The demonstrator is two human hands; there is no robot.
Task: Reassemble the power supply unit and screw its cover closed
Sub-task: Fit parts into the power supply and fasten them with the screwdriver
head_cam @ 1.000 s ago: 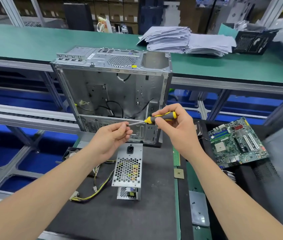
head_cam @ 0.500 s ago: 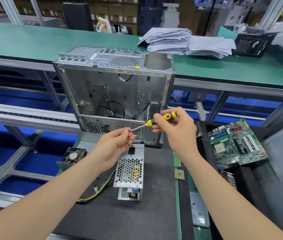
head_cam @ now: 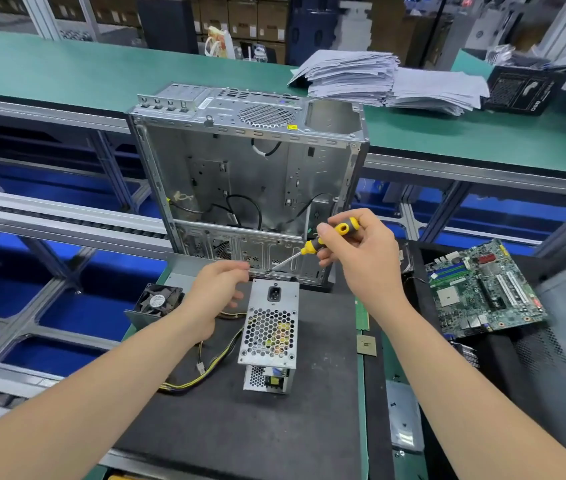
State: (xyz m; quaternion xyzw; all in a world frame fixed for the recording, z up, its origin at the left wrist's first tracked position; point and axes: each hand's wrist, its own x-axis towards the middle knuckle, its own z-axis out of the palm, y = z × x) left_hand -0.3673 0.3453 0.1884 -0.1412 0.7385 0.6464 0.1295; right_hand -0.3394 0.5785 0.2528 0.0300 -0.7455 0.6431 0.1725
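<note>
The power supply unit (head_cam: 269, 326) stands on end on the black mat (head_cam: 240, 431), just in front of the open computer case (head_cam: 240, 174). Its socket and honeycomb grille face up toward the camera, and its yellow and black cables (head_cam: 205, 372) trail off to the left. A second ago the screwdriver (head_cam: 310, 247) was held higher and nearly level, with the left fingertips closed on its tip. Now the shaft slopes down and its tip sits just over the far top edge of the unit. The right hand (head_cam: 368, 268) is wrapped round the yellow and black handle, thumb along it and fingers curled beneath. The left hand (head_cam: 214, 294) has dropped with the tool and hangs just left of the tip. Its fingers (head_cam: 240, 268) are curled and blurred, so I cannot tell whether they pinch a screw or have let go. The change reads as a screw being carried to a hole on that edge, so fastening the cover looks about to start, not finished. A fan (head_cam: 158, 301) lies just left of the hand, and a motherboard (head_cam: 482, 289) lies well off to the right.
</note>
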